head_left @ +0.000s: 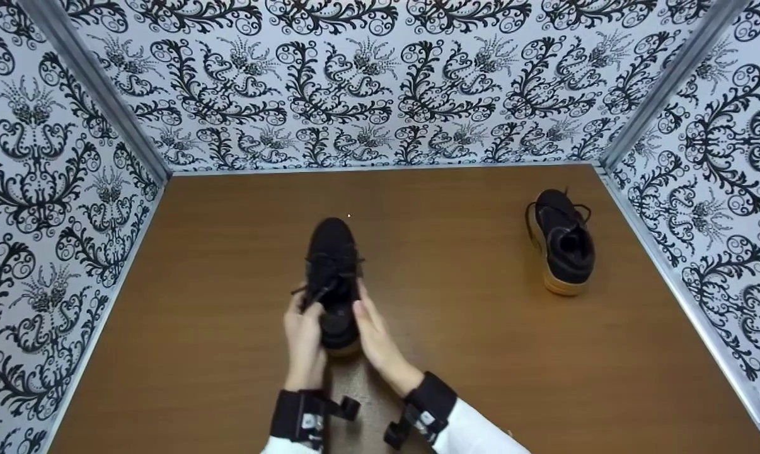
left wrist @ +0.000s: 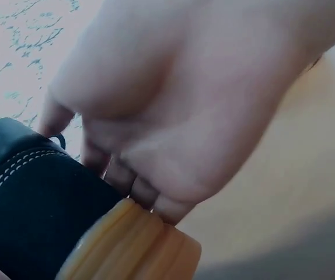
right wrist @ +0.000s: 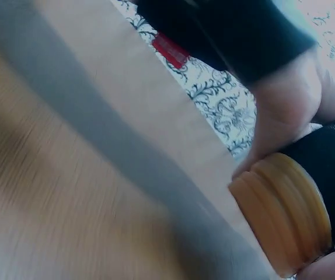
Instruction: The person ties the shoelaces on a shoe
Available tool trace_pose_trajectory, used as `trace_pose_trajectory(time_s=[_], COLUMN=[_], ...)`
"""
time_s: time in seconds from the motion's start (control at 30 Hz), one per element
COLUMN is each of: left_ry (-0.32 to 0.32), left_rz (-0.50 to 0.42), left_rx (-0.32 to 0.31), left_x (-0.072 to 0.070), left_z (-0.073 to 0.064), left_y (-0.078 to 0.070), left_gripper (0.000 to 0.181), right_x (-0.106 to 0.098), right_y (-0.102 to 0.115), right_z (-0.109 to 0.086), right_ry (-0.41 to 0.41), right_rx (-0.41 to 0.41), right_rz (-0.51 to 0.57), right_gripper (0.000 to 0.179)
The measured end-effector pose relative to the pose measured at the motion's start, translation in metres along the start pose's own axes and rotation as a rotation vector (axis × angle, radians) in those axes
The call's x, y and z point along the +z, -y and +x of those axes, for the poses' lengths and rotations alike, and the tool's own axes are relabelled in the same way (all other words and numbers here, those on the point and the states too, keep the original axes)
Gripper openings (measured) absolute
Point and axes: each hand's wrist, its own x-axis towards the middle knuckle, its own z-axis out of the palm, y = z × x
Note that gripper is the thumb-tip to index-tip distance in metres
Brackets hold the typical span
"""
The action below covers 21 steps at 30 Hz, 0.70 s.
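A black lace-up shoe (head_left: pixel 333 243) with a tan sole points away from me near the middle of the brown surface. My left hand (head_left: pixel 305 340) grips its left side near the heel, the thumb at the collar and the fingers low along the side. On the opposite side my right hand (head_left: pixel 380 340) holds it, thumb near the opening. The left wrist view shows the stitched heel (left wrist: pixel 45 216) under the left palm, fingers curled at the sole. In the right wrist view the tan sole (right wrist: pixel 278 210) faces the camera; most of the right hand is out of frame.
A second black shoe (head_left: pixel 559 239) with loose laces and a tan sole stands at the right, toe pointing to the back. Patterned wall panels (head_left: pixel 386 88) with grey metal edging enclose the brown wooden surface (head_left: pixel 443 252) at the back and both sides.
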Motion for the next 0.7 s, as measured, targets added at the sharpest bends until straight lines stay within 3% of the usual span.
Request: trace_pose_trajectory(time_s=[0.27, 0.5, 0.7], left_ry=[-0.096, -0.13, -0.173], left_rz=[0.017, 0.066, 0.161], left_rx=[0.081, 0.072, 0.042], left_x=[-0.018, -0.034, -0.051], left_z=[0.039, 0.07, 0.096], left_y=[-0.032, -0.051, -0.063], left_gripper=[0.036, 0.043, 0.057], right_x=[0.031, 0.042, 0.046], right_y=[0.005, 0.009, 0.009], right_z=[0.012, 0.017, 0.013], right_ry=[0.104, 0.184, 0.228], right_rx=[-0.016, 0.015, 0.053], right_rz=[0.089, 0.223, 0.341], right_gripper=[0.053, 0.051, 0.049])
